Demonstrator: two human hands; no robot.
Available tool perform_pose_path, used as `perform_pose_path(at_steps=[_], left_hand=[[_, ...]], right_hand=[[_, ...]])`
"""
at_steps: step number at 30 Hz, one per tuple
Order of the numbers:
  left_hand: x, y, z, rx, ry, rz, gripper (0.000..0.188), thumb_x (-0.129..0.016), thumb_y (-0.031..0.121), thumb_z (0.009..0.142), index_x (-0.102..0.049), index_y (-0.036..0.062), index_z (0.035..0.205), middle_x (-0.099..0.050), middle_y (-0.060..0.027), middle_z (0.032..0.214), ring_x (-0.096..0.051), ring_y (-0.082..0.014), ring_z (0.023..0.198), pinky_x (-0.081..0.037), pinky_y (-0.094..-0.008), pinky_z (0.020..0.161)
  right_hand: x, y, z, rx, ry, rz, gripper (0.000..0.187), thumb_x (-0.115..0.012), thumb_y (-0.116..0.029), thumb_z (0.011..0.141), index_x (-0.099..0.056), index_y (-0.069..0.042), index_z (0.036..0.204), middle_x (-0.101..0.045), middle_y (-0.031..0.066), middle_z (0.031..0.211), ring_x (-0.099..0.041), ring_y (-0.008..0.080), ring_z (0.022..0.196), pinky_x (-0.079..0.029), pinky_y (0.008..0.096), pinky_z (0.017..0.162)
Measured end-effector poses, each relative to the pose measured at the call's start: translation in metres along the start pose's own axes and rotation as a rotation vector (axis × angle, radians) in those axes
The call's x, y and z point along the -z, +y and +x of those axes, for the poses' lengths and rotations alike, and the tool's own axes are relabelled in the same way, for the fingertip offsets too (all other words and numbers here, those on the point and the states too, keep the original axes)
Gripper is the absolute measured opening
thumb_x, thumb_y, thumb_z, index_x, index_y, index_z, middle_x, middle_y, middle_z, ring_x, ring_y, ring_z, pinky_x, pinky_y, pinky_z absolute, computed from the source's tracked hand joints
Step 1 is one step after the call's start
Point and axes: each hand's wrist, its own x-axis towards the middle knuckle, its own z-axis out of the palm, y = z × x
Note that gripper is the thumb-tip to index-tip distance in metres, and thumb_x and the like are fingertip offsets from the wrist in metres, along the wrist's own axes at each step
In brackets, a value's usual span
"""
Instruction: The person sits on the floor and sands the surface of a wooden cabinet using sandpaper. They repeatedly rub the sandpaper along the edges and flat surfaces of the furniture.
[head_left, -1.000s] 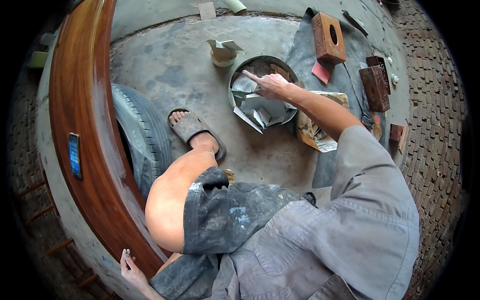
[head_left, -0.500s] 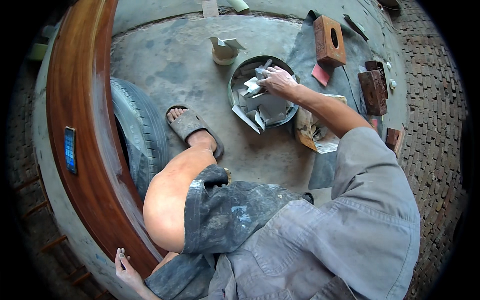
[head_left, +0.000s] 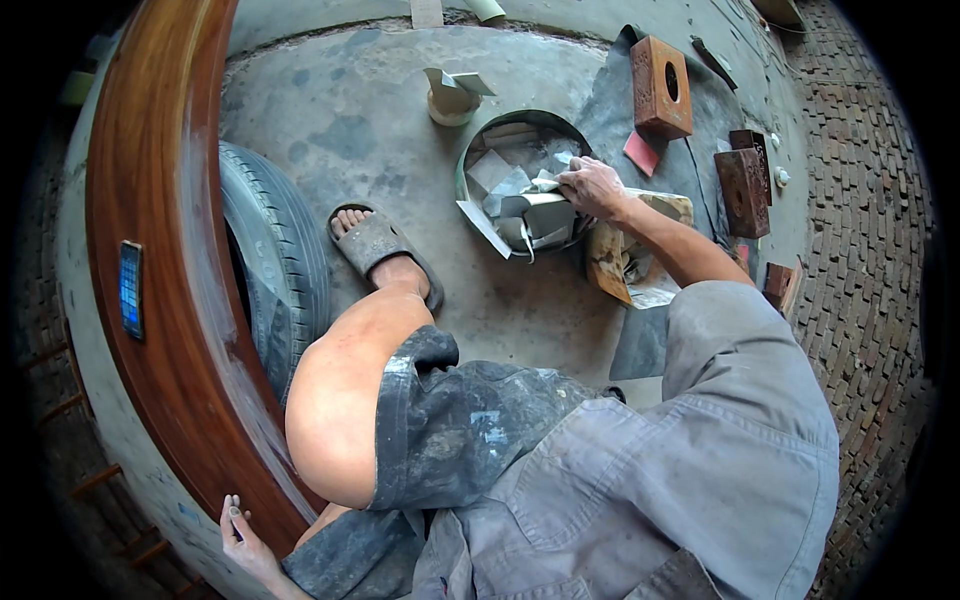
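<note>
The right hand (head_left: 592, 187), fingers bent together, has moved to the right side of the round tub (head_left: 545, 119), so the sheet scraps (head_left: 488, 171) farther left lie more exposed; whether it pinches one, I cannot tell. The left hand (head_left: 245, 545), half curled, its grip unclear, is beside the wooden beam (head_left: 140, 200). Below is stained concrete floor (head_left: 400, 110); far right, brickwork (head_left: 865, 200).

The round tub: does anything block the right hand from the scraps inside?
Nothing visible does. The right hand is over the right side of the tub, at the scraps. The open box lies beside the tub, under the forearm.
</note>
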Motion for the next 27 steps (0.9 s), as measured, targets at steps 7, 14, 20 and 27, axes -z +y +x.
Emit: perform_pose_path(at_steps=[7, 14, 20, 27], left_hand=[[0.006, -0.003, -0.004, -0.008, -0.019, 0.005, 0.040, -0.051, 0.023, 0.109, -0.063, -0.0070, 0.132, -0.069, -0.0191, 0.125, -0.067, -0.0234, 0.117, -0.055, -0.0339, 0.093], [-0.005, 0.014, 0.012, -0.039, -0.049, -0.011, 0.040, -0.050, 0.023, 0.109, -0.062, -0.0074, 0.133, -0.069, -0.0194, 0.125, -0.066, -0.0237, 0.117, -0.055, -0.0344, 0.095], [0.003, 0.001, -0.002, -0.038, -0.045, 0.065, 0.042, -0.047, 0.028, 0.110, -0.063, -0.0049, 0.132, -0.070, -0.0184, 0.123, -0.067, -0.0272, 0.115, -0.056, -0.0366, 0.095], [-0.013, 0.050, 0.002, -0.081, -0.031, 0.062, 0.040, -0.052, 0.028, 0.108, -0.066, -0.0035, 0.129, -0.072, -0.0174, 0.119, -0.069, -0.0268, 0.108, -0.058, -0.0368, 0.090]], right_hand=[[0.022, -0.006, 0.036, -0.061, -0.406, -0.022, 0.050, -0.060, -0.039, 0.094, -0.061, -0.012, 0.136, -0.072, 0.0229, 0.098, -0.070, 0.0408, 0.095, -0.056, 0.0502, 0.083], [0.121, -0.090, 0.051, 0.075, -0.136, -0.070, 0.037, -0.056, -0.032, 0.101, -0.064, -0.010, 0.129, -0.072, 0.0197, 0.099, -0.071, 0.0360, 0.094, -0.057, 0.0466, 0.082], [0.280, -0.279, 0.017, 0.647, 0.007, 0.044, 0.012, -0.062, -0.011, 0.086, -0.070, -0.005, 0.093, -0.070, 0.0136, 0.084, -0.069, 0.0318, 0.078, -0.055, 0.0439, 0.066], [0.305, -0.345, -0.010, 0.856, -0.148, -0.050, 0.010, -0.065, -0.011, 0.081, -0.069, -0.005, 0.089, -0.069, 0.0124, 0.079, -0.067, 0.0287, 0.071, -0.051, 0.0419, 0.058]])
